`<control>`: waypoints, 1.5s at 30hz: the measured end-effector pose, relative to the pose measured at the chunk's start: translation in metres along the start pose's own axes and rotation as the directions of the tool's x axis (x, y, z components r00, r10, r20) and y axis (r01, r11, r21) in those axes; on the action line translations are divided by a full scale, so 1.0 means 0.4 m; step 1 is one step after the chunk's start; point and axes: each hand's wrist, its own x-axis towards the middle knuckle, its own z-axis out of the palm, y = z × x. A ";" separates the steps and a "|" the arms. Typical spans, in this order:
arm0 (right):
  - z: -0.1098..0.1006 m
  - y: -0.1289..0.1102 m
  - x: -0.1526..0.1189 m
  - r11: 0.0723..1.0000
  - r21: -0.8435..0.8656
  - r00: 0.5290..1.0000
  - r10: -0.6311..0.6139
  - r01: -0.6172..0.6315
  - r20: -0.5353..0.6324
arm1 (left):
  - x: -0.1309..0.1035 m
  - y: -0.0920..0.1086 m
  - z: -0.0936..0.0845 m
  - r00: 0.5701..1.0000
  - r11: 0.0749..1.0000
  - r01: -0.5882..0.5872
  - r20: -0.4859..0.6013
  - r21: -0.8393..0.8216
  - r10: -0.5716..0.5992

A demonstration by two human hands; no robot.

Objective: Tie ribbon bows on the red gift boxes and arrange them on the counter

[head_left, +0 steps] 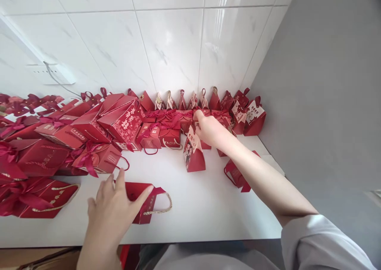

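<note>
Many red boxes (pixel 169 133) already stand in order just beyond the right hand (pixel 210 131), with a line of small pointed boxes (pixel 181 101) farther from it, against the tiled wall (pixel 169 47). Judged by how things lie, the ordering is well advanced on that side and much less so elsewhere: beyond the left hand (pixel 111 210) and out to its left, a heap of larger boxes (pixel 67 133) lies crowded together, many tilted. Two others sit outside the rows, a boxy red one (pixel 236 174) partly behind the right forearm, and a box with a gold rope handle (pixel 145 206) beside the left thumb, both on the white table (pixel 184 214).

Directly below the right hand's fingers is a pointed box (pixel 196 161), apart from the line at the wall. It is deep red, narrowing to a peak, with a pale printed panel hanging down one face and dark figures on it. Those fingers are bent at its peak, but they hide the contact, so I cannot tell whether they pinch it. The left hand is spread wide, thumb well away from the fingers, and appears to grip nothing.
</note>
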 end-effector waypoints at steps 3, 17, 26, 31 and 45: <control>0.025 -0.019 -0.010 0.999 -0.024 0.999 -0.025 0.026 0.044 | -0.021 -0.082 0.043 0.986 0.994 0.096 0.142 -0.046 -0.088; 0.138 -0.078 -0.149 0.939 -0.112 0.899 -0.270 0.324 0.344 | -0.041 0.032 0.060 0.887 0.883 -0.194 0.309 -0.427 0.344; 0.129 -0.024 -0.106 0.940 -0.120 0.924 -0.281 0.320 0.261 | -0.041 0.052 0.062 0.838 0.826 -0.279 0.296 -0.490 0.458; 0.120 -0.047 -0.135 0.897 -0.114 0.872 -0.374 0.426 0.315 | -0.036 0.054 0.070 0.809 0.765 -0.312 0.266 -0.563 0.525; 0.107 -0.044 -0.145 0.841 -0.078 0.813 -0.488 0.535 0.318 | -0.018 0.071 0.090 0.834 0.738 -0.399 0.120 -0.543 0.539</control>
